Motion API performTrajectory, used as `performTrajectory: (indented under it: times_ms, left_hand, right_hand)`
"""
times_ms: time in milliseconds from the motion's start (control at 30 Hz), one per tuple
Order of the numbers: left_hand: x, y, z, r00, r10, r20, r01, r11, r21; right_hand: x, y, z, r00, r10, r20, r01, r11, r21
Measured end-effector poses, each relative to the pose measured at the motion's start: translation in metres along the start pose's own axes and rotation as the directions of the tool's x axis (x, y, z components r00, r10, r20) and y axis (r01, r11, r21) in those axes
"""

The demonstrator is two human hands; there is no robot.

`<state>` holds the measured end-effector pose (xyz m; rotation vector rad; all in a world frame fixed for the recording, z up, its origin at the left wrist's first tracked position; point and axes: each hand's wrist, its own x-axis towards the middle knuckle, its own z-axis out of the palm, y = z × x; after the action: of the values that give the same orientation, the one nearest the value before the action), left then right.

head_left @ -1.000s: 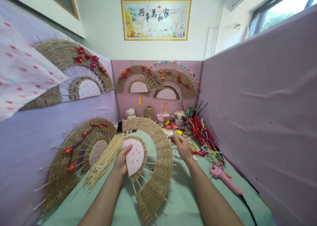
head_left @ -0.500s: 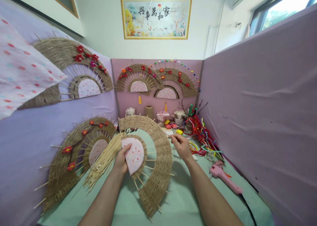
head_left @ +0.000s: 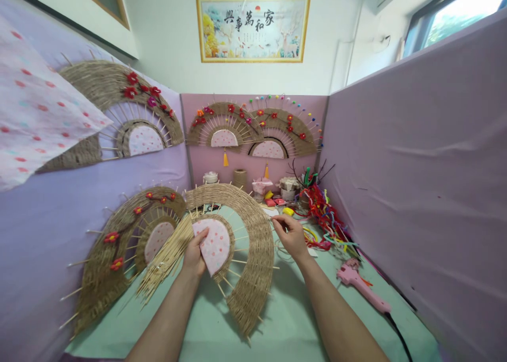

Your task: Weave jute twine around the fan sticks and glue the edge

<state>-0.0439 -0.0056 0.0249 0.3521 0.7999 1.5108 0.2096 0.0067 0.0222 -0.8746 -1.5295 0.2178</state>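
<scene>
My left hand (head_left: 195, 252) grips a woven twine fan by its dotted half-round centre (head_left: 214, 244), thumb across the front. The fan (head_left: 259, 235) is held tilted above the table, thin sticks poking out past its outer rim. At its upper right edge, my right hand (head_left: 290, 232) is closed, thumb and forefinger pinched on what looks like a thin stick end; the tip is small and partly hidden by the fingers. Behind my left hand lies a bundle of thin sticks (head_left: 168, 256).
A finished fan with red flowers (head_left: 103, 261) leans at left. A pink glue gun (head_left: 362, 285) with a black cord lies at right on the green table (head_left: 309, 335). Coloured pipe cleaners (head_left: 325, 211) are heaped at back right, near a twine spool (head_left: 239, 177). Dotted cloth (head_left: 43, 108) hangs upper left.
The held fan has turned slightly, its lower end swinging right and its right-hand sticks rising. My right hand keeps its pinch at the fan's edge. The whole view has shifted a little.
</scene>
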Motion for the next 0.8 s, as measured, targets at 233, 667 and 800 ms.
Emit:
performTrajectory:
  times_ms: [233,667,800]
  left_hand:
    - [0.002,0.000,-0.001,1.000,-0.006,0.009,0.006,1.000,-0.014]
    - [0.014,-0.001,0.027,0.997,-0.031,0.078,0.034,0.999,-0.042]
    - [0.023,-0.004,0.047,0.989,-0.044,0.139,0.058,0.994,-0.093]
  right_hand:
    - [-0.001,0.003,0.000,0.993,0.096,0.064,-0.104,0.985,0.137]
    - [0.005,0.010,-0.004,0.961,0.273,0.032,-0.268,0.901,0.342]
    - [0.009,0.017,-0.009,0.935,0.354,-0.010,-0.319,0.854,0.411]
